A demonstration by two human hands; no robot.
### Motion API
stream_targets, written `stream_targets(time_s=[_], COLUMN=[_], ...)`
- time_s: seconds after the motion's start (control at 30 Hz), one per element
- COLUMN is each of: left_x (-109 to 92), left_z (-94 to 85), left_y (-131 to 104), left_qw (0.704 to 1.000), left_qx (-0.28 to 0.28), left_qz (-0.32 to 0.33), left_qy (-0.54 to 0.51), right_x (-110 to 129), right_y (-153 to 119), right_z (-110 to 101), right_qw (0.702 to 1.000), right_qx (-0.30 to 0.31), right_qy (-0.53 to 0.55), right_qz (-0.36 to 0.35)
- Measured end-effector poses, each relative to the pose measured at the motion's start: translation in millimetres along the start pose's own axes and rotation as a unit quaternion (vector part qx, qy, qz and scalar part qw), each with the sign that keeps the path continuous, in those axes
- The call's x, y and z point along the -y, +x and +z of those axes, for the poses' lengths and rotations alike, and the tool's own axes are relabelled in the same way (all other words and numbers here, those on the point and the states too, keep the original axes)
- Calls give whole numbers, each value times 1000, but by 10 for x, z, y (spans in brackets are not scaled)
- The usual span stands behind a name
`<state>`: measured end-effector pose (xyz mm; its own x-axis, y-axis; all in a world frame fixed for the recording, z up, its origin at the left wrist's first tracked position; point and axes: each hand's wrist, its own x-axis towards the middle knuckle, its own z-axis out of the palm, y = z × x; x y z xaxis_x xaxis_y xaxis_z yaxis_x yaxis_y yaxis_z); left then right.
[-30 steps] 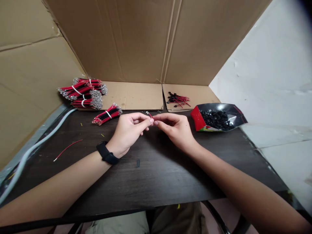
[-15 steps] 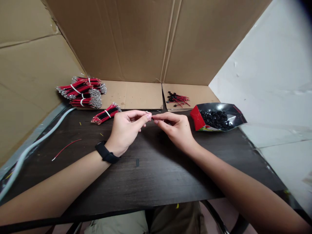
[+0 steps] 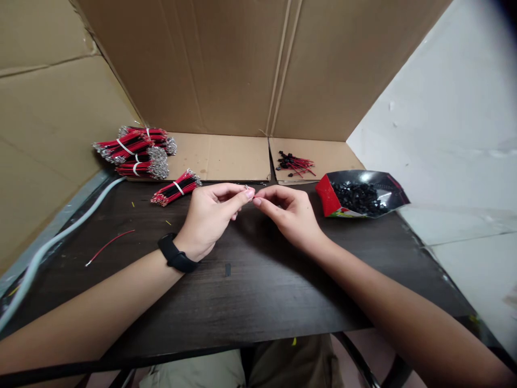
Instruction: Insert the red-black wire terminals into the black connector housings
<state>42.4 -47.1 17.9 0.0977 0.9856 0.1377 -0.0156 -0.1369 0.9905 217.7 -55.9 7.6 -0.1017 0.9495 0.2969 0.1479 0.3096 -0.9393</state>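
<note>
Above the middle of the dark table, my left hand [image 3: 216, 213], with a black band at its wrist, is closed in a pinch on a red wire; a small metallic tip shows at its fingertips. My right hand [image 3: 291, 213] pinches the same thin red wire [image 3: 253, 198], and the fingertips of both hands almost touch. Most of the wire is hidden by the fingers. Just left of my left hand lies a tied bundle of red and black wires [image 3: 172, 192]. An open box [image 3: 326, 195] of small black parts [image 3: 359, 198] stands to the right of my right hand.
Several tied wire bundles [image 3: 133, 146] are heaped at the back left. Wires with black connectors [image 3: 294, 163] lie on cardboard [image 3: 339, 151] at the back. One loose red wire [image 3: 109, 245] and a pale cable [image 3: 56, 240] are at the left. Cardboard walls [image 3: 222, 64] enclose the back.
The fingertips of my two hands have shifted slightly, and a bit of red wire now shows between them. The things on the table have not moved.
</note>
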Motion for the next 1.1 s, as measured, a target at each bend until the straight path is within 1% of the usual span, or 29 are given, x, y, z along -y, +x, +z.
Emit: stream_targets(time_s=[0.1, 0.23, 0.33, 0.47, 0.63, 0.73, 0.8, 0.83, 0.87, 0.93, 0.97, 1.0, 1.1], left_x=[5, 7, 3, -12, -20, 3, 31, 46, 63, 100, 119, 138, 188], left_z=[-2, 1, 9, 26, 41, 27, 4, -9, -22, -38, -39, -35, -6], left_y=[-2, -1, -8, -27, -41, -41, -42, -44, -48, -62, -72, -84, -120], left_qw=[1000, 1000, 1000, 1000, 999, 1000, 997, 989, 973, 927, 908, 896, 884], left_qx=[-12, -14, -7, 12, 11, 17, 36, 57, 84, 137, 159, 174, 189], left_qz=[-6, -6, 0, -3, -9, -9, 17, 46, 82, 147, 162, 165, 152], left_qy=[-9, -11, -5, -22, -37, -11, 67, 130, 199, 316, 352, 373, 400], right_x=[2, -2, -6, -5, 19, 10, -14, -29, -43, -62, -66, -65, -55], right_y=[-1, 0, 2, -6, -28, 13, 78, 117, 156, 219, 240, 252, 247], right_z=[-4, 2, 10, 27, 41, -27, -126, -185, -245, -346, -378, -395, -380], right_qw=[1000, 1000, 1000, 997, 995, 997, 999, 1000, 999, 997, 996, 995, 996], right_qx=[-3, 1, 3, 14, 23, 19, -1, -18, -39, -76, -89, -96, -80], right_qy=[-4, 5, 19, 70, 91, 65, 35, 21, 15, 14, 15, 16, 24], right_qz=[3, 11, 22, 32, 32, 22, 6, -5, -13, -19, -19, -18, -16])
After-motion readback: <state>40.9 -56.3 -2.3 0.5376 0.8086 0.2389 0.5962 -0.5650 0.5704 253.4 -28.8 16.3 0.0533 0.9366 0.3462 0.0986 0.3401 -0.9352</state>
